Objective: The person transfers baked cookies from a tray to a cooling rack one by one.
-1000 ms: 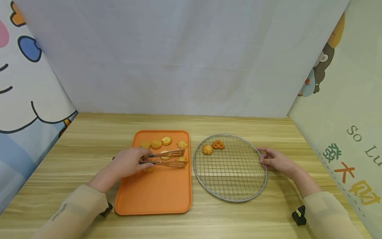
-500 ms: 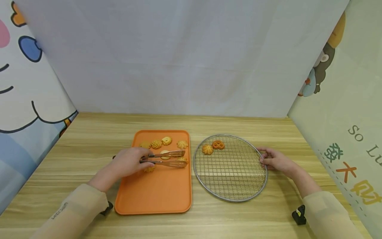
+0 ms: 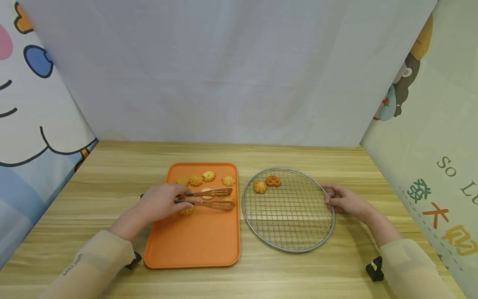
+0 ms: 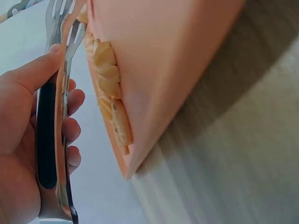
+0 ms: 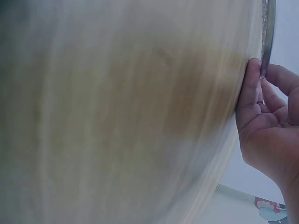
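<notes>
Far left, the left hand [image 3: 160, 201] reached over the tray [image 3: 190, 245] side, its grip closed around the tongs [image 3: 214, 204], thumb on one arm, fingers on the other. The tongs lay roughly level, slotted tips pointing right, blades apart with a narrow gap. Nothing showed clamped between them; contact with anything below, cannot tell.

Cookies [image 3: 196, 180] sat in the far half of the tray: a row along the back, one ring cookie [image 3: 206, 193] partly under the upper blade, another cookie [image 3: 228, 200] partly behind the lower blade's tip, one more just beside the hand. Near half was bare orange.

Right of the tray, just apart on the surface [image 3: 269, 274], the rack [image 3: 295, 216]; at its far left a round cookie [image 3: 260, 187] and a pretzel [image 3: 273, 181], side by side.

Far right, the right hand [image 3: 347, 202] held the rack's rim, grip narrow, pinched on the wire edge.

Handling, my judgement: tongs worked best with one blade either side of a single cookie, tips low, squeeze light since cookies probably crumbled. Neighbours sat close, so a wide sweep risked nudging them. A steady rim pinch, no lift, likely kept the rack from sliding.
</notes>
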A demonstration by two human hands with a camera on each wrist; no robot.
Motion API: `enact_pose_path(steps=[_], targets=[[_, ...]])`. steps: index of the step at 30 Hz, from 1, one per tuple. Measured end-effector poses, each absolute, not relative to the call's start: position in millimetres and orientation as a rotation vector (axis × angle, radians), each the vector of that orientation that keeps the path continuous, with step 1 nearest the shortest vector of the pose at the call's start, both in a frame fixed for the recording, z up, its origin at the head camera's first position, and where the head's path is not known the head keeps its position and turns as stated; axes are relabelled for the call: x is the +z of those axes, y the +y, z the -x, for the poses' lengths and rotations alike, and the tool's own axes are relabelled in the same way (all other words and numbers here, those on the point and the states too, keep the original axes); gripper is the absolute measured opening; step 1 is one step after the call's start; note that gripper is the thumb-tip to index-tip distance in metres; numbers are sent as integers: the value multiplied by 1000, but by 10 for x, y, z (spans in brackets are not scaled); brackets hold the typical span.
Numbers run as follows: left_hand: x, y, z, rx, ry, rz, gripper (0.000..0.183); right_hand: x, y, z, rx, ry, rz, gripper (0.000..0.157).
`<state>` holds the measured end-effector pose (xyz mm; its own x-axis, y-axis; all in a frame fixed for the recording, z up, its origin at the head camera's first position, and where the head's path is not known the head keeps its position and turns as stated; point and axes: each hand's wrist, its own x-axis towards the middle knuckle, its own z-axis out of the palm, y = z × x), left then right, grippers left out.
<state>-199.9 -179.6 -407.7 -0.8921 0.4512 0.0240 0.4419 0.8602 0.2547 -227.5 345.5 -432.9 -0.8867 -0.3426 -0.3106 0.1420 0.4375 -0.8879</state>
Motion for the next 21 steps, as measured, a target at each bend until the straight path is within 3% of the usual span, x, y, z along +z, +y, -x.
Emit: enact_pose_path(steps=[21], targets=[[-3850, -1620, 2027, 377, 3020, -830, 36, -4348, 3459, 2282, -1456, 2248, 187, 62]])
